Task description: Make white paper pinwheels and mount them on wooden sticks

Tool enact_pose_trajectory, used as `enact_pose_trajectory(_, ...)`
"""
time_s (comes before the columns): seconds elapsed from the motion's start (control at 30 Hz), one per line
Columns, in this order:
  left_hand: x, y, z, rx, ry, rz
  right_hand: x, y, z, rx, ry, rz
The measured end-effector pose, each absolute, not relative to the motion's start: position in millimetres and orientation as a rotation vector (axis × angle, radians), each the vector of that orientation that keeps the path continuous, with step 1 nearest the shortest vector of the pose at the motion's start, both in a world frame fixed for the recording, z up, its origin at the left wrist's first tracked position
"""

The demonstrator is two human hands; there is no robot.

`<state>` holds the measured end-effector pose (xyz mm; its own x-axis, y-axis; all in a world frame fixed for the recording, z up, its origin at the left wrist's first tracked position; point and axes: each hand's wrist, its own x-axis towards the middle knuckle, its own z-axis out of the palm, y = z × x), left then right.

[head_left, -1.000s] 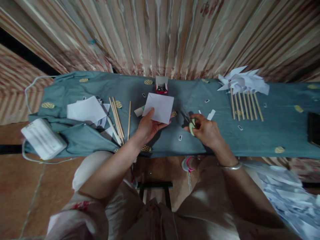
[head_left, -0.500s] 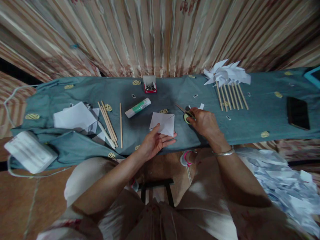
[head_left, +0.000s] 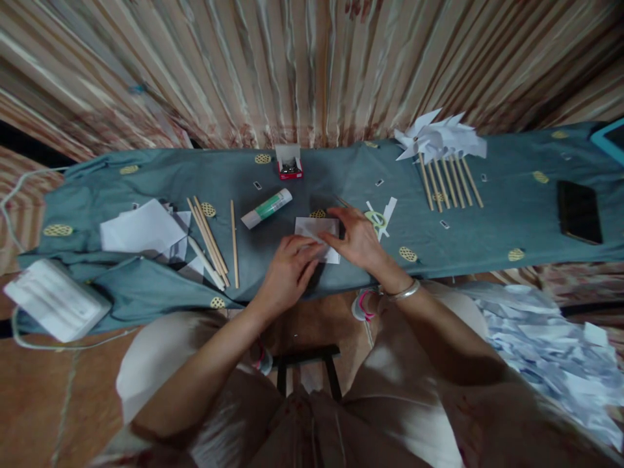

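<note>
A white paper square (head_left: 311, 225) is set on the table (head_left: 487, 237), partly covered by both hands. Left hand (head_left: 287, 272): fingers kept close together over the paper; whether an edge is pinched cannot be told. Right hand (head_left: 361, 240): thumb and forefinger spread apart. Scissors (head_left: 381, 221) and paper strips (head_left: 390, 209) seen just right of it; glue stick (head_left: 267, 208) placed beyond left hand.

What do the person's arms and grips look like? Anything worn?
Left grip and right grip: bare human hands, no gloves. A shiny silver-coloured bangle circles the right wrist; none shows on the left. Forearms are bare up to loose, shadowed sleeves. No cables visible on them.
</note>
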<state>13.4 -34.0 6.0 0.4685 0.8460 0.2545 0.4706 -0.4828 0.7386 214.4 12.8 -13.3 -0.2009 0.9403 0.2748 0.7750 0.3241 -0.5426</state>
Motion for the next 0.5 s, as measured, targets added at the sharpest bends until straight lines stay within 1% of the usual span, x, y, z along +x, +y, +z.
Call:
enact_pose_trajectory(0.07,10,-22,-4,2.324,1.162,0.74,208,15,-20,-1.485,-2.039,0.396)
enact_pose_trajectory(0.2,10,-15,-20,2.473,1.174,0.545,204,17,-28,-1.477,-2.03,0.409)
enact_pose_trajectory(0.5,2,-18,-22,2.52,1.156,0.512,208,20,-26,-1.485,-2.013,0.485)
